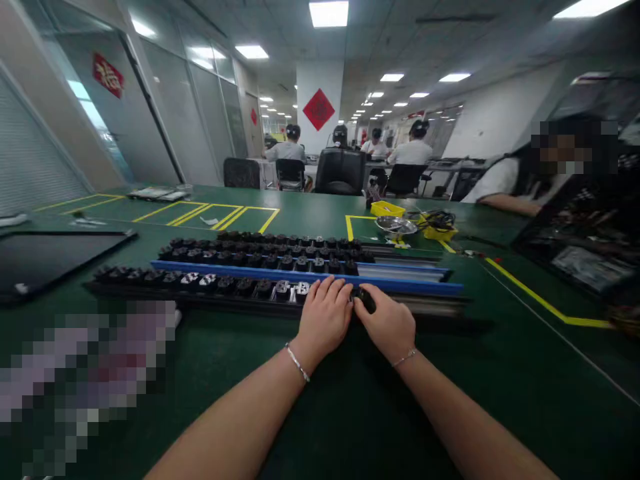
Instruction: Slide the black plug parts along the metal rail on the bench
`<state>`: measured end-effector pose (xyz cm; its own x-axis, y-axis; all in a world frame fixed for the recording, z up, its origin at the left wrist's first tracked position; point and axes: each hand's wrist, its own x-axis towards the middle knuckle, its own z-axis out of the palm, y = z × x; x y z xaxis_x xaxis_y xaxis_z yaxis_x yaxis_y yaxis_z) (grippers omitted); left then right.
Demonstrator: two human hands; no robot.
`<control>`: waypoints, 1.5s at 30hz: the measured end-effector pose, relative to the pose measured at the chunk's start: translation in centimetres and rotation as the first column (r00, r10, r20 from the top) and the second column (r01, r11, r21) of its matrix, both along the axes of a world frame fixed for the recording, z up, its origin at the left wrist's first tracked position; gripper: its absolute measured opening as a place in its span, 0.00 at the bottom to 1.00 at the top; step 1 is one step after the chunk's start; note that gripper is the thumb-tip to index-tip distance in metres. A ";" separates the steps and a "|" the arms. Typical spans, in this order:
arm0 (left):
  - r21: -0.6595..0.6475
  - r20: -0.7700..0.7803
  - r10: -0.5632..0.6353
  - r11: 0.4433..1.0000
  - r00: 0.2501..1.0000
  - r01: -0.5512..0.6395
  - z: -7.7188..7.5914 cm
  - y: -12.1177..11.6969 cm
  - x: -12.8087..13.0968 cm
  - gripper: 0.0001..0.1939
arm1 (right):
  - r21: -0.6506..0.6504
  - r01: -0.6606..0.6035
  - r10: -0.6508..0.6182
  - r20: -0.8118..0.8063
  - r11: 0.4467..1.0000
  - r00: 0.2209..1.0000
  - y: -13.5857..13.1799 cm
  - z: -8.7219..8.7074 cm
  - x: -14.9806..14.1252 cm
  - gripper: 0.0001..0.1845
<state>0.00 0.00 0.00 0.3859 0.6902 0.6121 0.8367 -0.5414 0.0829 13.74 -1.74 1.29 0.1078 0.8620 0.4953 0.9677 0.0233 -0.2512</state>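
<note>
My left hand (pixel 327 315) lies over the nearest long black rail (pixel 240 305), its fingers bent together across the far side. Close beside it, my right hand (pixel 387 323) is closed in a pinch on a small black module (pixel 367 300), which is partly hidden by the fingers. Left of my hands, that rail carries a row of black socket modules (pixel 245 287), a few with shiny metal tops. To the right, the rail shows a bare channel (pixel 435 305). Behind it lie more rails filled with similar modules, with blue edges (pixel 400 280).
A metal bowl (pixel 395 225), yellow bins (pixel 387 209) and tangled cables (pixel 435 219) stand farther back. At left lies a black tray (pixel 55 260). A co-worker (pixel 505 181) sits at right beside a dark rack (pixel 585 220). Yellow tape (pixel 530 293) marks the green table.
</note>
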 end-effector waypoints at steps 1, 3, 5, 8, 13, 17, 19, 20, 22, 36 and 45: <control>0.005 0.011 -0.004 1.000 1.000 0.004 0.0 0.0 0.0 0.18 | 0.005 0.006 -0.006 -0.001 1.000 1.000 0.0 -0.1 0.0 0.15; 0.013 0.029 -0.011 1.000 1.000 0.010 -0.1 0.1 -0.1 0.19 | 0.012 0.014 -0.014 -0.002 1.000 1.000 0.1 -0.2 0.0 0.16; 0.015 0.040 -0.016 1.000 0.999 0.016 -0.1 0.1 -0.2 0.19 | 0.013 0.016 -0.016 -0.001 1.000 1.000 0.1 -0.3 0.0 0.16; 0.013 0.046 -0.021 1.000 0.999 0.020 -0.1 0.1 -0.3 0.19 | 0.006 0.011 -0.011 0.004 1.000 1.000 0.1 -0.3 -0.1 0.17; 0.025 0.044 -0.028 0.999 0.999 0.026 0.0 0.1 -0.5 0.18 | -0.012 0.022 -0.022 0.008 1.000 1.000 0.1 -0.2 -0.3 0.17; 0.028 0.044 -0.033 0.999 0.999 0.032 0.1 0.1 -0.6 0.18 | -0.012 0.014 -0.014 -0.006 1.000 1.000 0.2 -0.1 -0.3 0.17; 0.026 0.045 -0.033 0.999 0.998 0.032 0.1 0.1 -0.6 0.18 | -0.011 0.006 -0.006 -0.013 1.000 1.000 0.2 -0.1 -0.3 0.16; 0.025 0.045 -0.030 0.999 0.999 0.029 0.1 0.1 -0.6 0.18 | -0.011 0.003 -0.003 -0.016 1.000 1.000 0.2 -0.1 -0.3 0.16; 0.025 0.042 -0.022 0.999 0.999 0.020 0.0 0.1 -0.6 0.18 | -0.002 -0.003 0.003 -0.023 1.000 1.000 0.2 -0.1 -0.3 0.15; 0.013 0.032 -0.009 1.000 0.999 0.008 0.0 0.2 -0.7 0.18 | 0.109 -0.074 0.081 -0.062 0.991 0.995 0.5 -0.4 -0.2 0.13; 0.025 0.037 -0.013 1.000 0.999 0.012 0.0 0.3 -0.8 0.18 | 0.104 -0.073 0.079 -0.058 0.992 0.995 0.5 -0.5 0.0 0.13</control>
<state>-0.77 0.27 -0.01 0.3708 0.6702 0.6429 0.8264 -0.5540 0.1009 13.75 -1.21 0.78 0.0771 0.8145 0.5750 0.9450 0.1242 -0.3027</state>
